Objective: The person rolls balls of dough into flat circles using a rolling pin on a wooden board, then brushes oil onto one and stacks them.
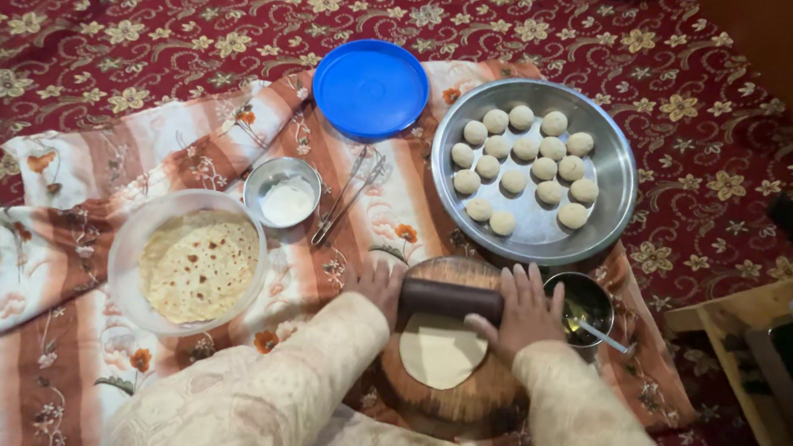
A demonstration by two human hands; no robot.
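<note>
Red floral carpet (pixel 120 8), striped floral cloth (pixel 61 242) on it. Round wooden board (pixel 486 395) on cloth; dough disc (pixel 441 352) on board. Left hand (pixel 379 286) and right hand (pixel 527 310) flat, fingers extended, pressing rolling pin (pixel 450 300) at board's far edge. Steel tray (pixel 615 169) of dough balls beyond board.

Both arms are covered by long sleeves of pale cream fabric with a woven floral or paisley relief pattern. The sleeves reach the wrists. Left hand (pixel 381 287) and right hand (pixel 526 315) are bare, no rings visible.
</note>
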